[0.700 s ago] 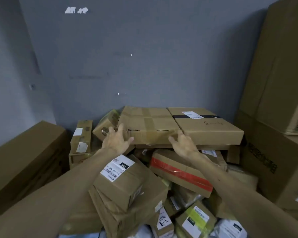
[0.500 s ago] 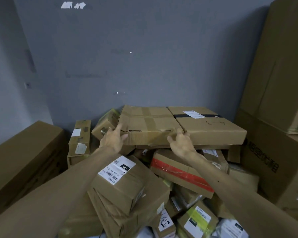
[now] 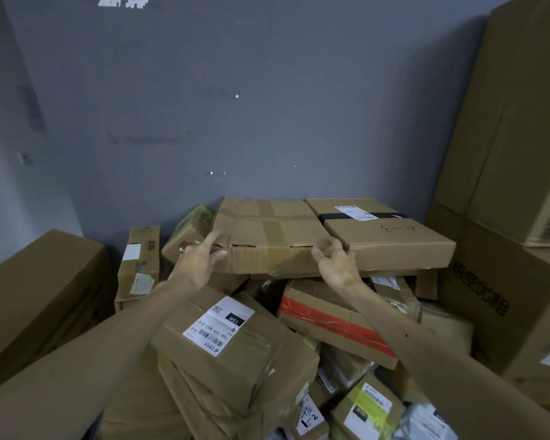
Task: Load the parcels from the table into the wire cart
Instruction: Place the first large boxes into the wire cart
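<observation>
Head view. At 6 o'clock, nearest the viewer, a heap of brown corrugated parcels: a labelled box (image 3: 226,341) with a white barcode sticker on its tilted top, and at 5 o'clock a smaller parcel with a yellow-green label (image 3: 370,411). Two bare forearms rise over the heap from 7 and 4 o'clock and converge toward the centre.

Beyond the labelled box, at 3 o'clock from it, lies a box banded with glossy red tape (image 3: 327,322), slanted under the right forearm.

At centre, the left hand (image 3: 200,263) holds the near left corner of the flat carton (image 3: 267,233), forefinger stretched along the top edge and thumb on the front face. The right hand (image 3: 335,265) grips the near right corner, palm turned up and fingers curled over the top edge; its fingertips are blurred. The hands are apart, one at each corner.

The flat carton is wide, shallow and creased, sealed with brown tape, and tops the heap. Touching it at 3 o'clock is a second flat box (image 3: 391,239) with a black band and a white label.

A long carton (image 3: 38,296) sits at 9 o'clock, stacked large cartons (image 3: 518,160) at 2 o'clock, and a matt grey wall (image 3: 235,100) at 12 o'clock.
</observation>
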